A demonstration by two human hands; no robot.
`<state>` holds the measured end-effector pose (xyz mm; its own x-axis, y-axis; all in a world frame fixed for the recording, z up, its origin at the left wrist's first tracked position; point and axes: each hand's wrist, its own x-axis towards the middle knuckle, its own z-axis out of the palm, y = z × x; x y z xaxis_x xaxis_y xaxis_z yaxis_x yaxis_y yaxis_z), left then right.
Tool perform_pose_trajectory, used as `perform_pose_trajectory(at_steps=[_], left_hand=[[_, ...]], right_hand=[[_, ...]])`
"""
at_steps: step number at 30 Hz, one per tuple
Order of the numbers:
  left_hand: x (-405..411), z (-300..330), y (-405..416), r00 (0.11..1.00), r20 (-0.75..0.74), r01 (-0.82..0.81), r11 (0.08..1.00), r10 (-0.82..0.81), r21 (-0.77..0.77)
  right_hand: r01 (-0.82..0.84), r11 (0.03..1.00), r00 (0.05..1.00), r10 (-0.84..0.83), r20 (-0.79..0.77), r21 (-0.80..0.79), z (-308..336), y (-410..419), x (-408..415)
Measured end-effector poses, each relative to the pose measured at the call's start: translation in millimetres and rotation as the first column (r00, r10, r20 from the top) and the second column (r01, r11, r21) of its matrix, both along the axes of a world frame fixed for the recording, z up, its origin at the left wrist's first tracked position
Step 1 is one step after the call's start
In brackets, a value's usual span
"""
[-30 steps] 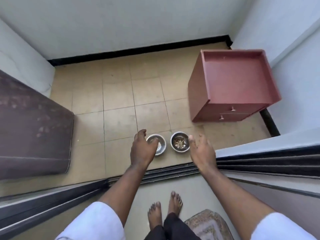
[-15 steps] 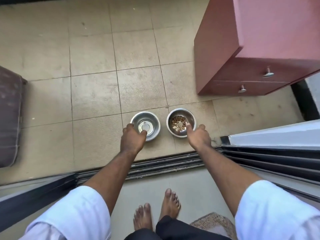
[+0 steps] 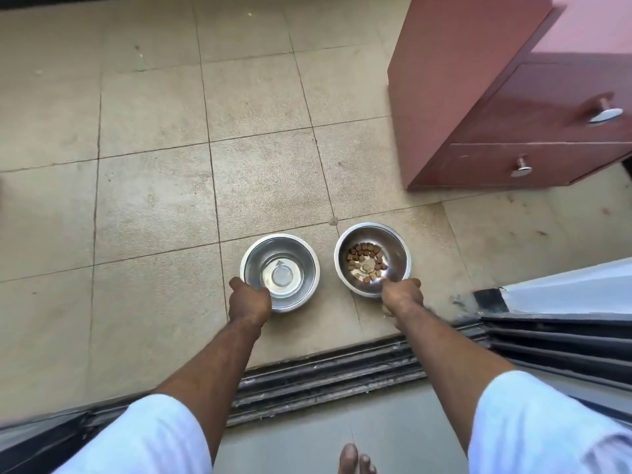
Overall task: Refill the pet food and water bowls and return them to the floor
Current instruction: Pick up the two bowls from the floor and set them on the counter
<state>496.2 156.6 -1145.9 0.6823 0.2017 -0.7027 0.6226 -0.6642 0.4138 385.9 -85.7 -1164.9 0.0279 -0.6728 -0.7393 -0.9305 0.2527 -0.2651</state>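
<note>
Left hand (image 3: 251, 299): fingers curled over the near rim of the water bowl (image 3: 280, 271), gripping it. Right hand (image 3: 402, 293): fingers hooked over the near rim of the food bowl (image 3: 372, 258), thumb side outward, also gripping.

Change: a second ago both hands hung spread above the bowls; half a second ago they were just reaching the rims. Now each has closed on its rim, and the head has dropped closer.

Both bowls sit flat on the tiled floor (image 3: 154, 200), side by side, apart, just past the sliding-door track (image 3: 325, 374). The water bowl looks nearly dry. A thin ring of kibble (image 3: 366, 261) lies in the food bowl.

Reddish cabinet (image 3: 496, 97) stands beyond, to the right.

Judgement: pickup stage, grip secured, lift not begun. Refill entirely ahead.
</note>
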Motion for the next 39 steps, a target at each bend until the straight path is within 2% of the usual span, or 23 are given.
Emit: perform_pose_trajectory(at_steps=[4, 7, 13, 17, 23, 30, 39], left_hand=[[1, -18, 3, 0.997, 0.028, -0.063, 0.996, 0.065, -0.066], [1, -21, 5, 0.995, 0.053, -0.081, 0.993, 0.086, -0.09], [2, 2, 7, 0.992, 0.079, -0.092, 0.993, 0.098, -0.08], [4, 48, 3, 0.992, 0.084, -0.082, 0.992, 0.091, -0.098], [-1, 170, -6, 0.993, 0.065, -0.088, 0.984, 0.099, -0.157], [2, 359, -7, 0.988, 0.116, -0.076, 0.974, 0.102, -0.212], [-29, 595, 2, 0.986, 0.162, 0.077, 0.971, -0.041, -0.226]], right_hand=[[0.034, 0.999, 0.993, -0.038, 0.115, 0.035, -37, -10, -1], [0.138, 0.99, 0.978, -0.141, 0.157, 0.032, -34, -9, -1], [0.166, 0.986, 0.96, -0.168, 0.222, 0.03, 14, -1, -3], [0.199, 0.978, 0.928, -0.207, 0.311, 0.056, 72, 4, -8], [0.237, 0.97, 0.888, -0.238, 0.393, 0.051, 196, 8, -17], [0.294, 0.955, 0.845, -0.272, 0.46, 0.026, 385, 5, -31], [0.333, 0.943, 0.801, -0.276, 0.531, -0.012, 607, 29, -85]])
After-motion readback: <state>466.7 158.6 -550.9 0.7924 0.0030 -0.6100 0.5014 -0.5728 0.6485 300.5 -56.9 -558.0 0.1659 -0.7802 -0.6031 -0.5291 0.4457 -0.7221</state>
